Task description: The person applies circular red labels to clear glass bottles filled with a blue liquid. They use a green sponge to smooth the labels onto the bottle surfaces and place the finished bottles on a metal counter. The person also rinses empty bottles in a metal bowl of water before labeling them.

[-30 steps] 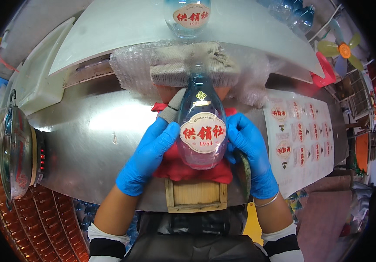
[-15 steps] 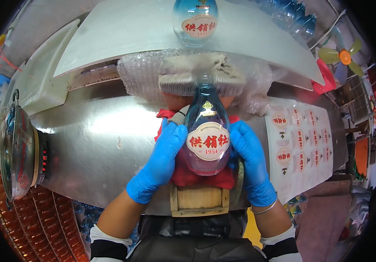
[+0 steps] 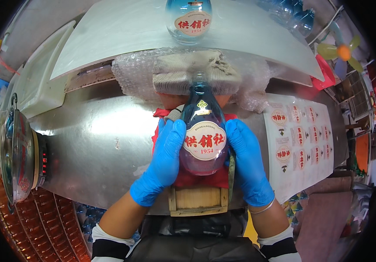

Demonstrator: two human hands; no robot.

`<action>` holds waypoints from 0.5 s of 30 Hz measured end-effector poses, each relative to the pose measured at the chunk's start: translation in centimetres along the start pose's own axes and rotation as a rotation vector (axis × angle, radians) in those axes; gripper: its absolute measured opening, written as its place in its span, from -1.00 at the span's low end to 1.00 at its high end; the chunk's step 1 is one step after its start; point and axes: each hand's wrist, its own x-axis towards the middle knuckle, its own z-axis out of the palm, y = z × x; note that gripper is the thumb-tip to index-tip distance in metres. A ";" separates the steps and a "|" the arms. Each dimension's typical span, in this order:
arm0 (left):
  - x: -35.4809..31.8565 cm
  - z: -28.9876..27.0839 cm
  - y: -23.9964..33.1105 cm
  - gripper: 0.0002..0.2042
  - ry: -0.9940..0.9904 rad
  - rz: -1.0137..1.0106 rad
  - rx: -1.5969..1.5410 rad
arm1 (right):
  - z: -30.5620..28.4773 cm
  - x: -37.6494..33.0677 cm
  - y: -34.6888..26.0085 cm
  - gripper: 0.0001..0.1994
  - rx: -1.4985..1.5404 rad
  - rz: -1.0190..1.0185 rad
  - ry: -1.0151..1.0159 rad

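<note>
silver desk [image 3: 92, 161], printed label sheet [image 3: 292, 150] on its right side, red cloth [image 3: 200, 181] near front edge, blue-pink bottle [image 3: 204, 140] over the cloth, neck pointing away; blue-gloved left grip [image 3: 162, 153], right grip [image 3: 247, 157] clamped on its sides

The person in front of me wears a thin, bright blue rubbery glove on the left hand [image 3: 162, 155] and a matching one on the right hand [image 3: 250, 161]. Both fit closely over the fingers [image 3: 175, 133], crease at the wrists and end there in short cuffs. Just past the right cuff sits a slim, pale, shiny bangle [image 3: 263, 209]. Farther up, I see a white fabric left sleeve [image 3: 105, 235] and a white fabric right sleeve [image 3: 277, 236], each crossed by one broad black band. A smooth, dark charcoal garment [image 3: 196, 249] covers the lap.
</note>
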 end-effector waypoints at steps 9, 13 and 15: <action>-0.6 0.0 0.2 -0.58 -0.070 0.019 0.085 | -0.4 -0.6 0.6 -0.78 0.092 -0.099 -0.081; -0.9 0.8 0.8 -0.58 -0.060 0.019 -0.057 | -0.7 -0.7 0.6 -0.80 0.097 -0.059 -0.072; -0.7 0.0 0.0 -0.59 -0.056 -0.025 -0.029 | -0.7 -0.5 0.9 -0.81 0.084 -0.044 -0.040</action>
